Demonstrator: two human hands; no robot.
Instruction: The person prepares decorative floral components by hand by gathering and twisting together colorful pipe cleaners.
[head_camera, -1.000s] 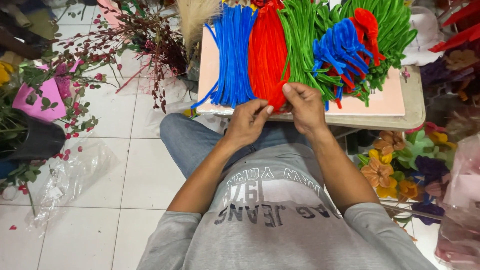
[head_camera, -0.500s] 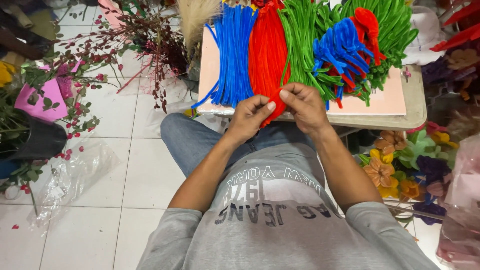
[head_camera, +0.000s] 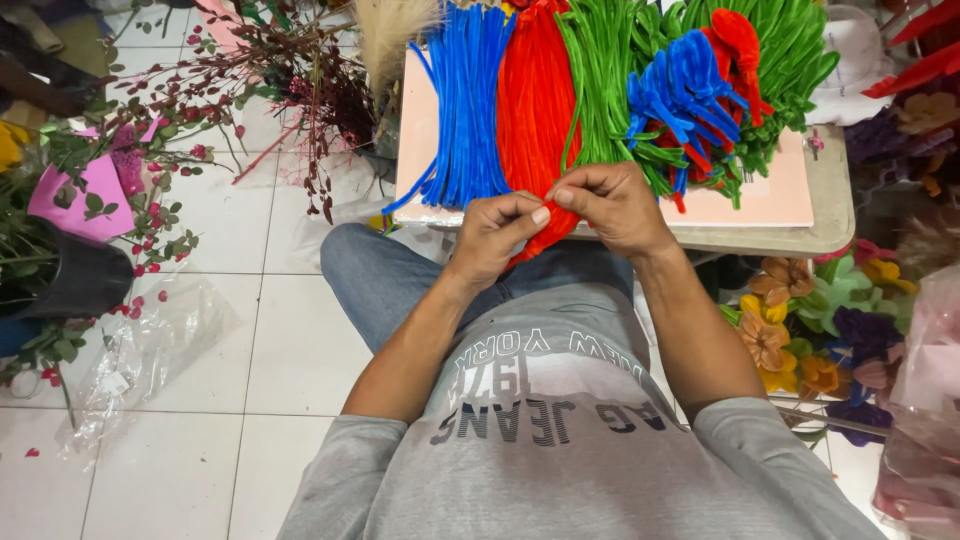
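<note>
While the person sat at the low table (head_camera: 800, 235), both hands met just in front of its near edge, over the lap. Seen from the head camera, the left hand (head_camera: 497, 232) was curled, its thumb and forefinger pinched together, and the right hand (head_camera: 612, 205) faced it with its own thumb and forefinger pinched — the two sets of fingertips almost touching. Between them ran the lower end of the red pipe cleaners (head_camera: 535, 100), a thick bundle that lay lengthwise on the table and tapered to a point hanging off the edge, directly behind and under the left hand's knuckles. Whether the fingers gripped one strand or several, I could not tell; they were closed on the red tip.

Just left of the red bundle lay the blue pipe cleaners (head_camera: 465, 110), touching it along their length. To its right spread the green pipe cleaners (head_camera: 610, 80), with a twisted blue-and-red bunch (head_camera: 690, 85) on top. A pink board (head_camera: 770, 195) lay beneath them all. Branches with red berries (head_camera: 250, 90) stood to the left over the tiled floor — artificial flowers (head_camera: 790, 330) sat low on the right.
</note>
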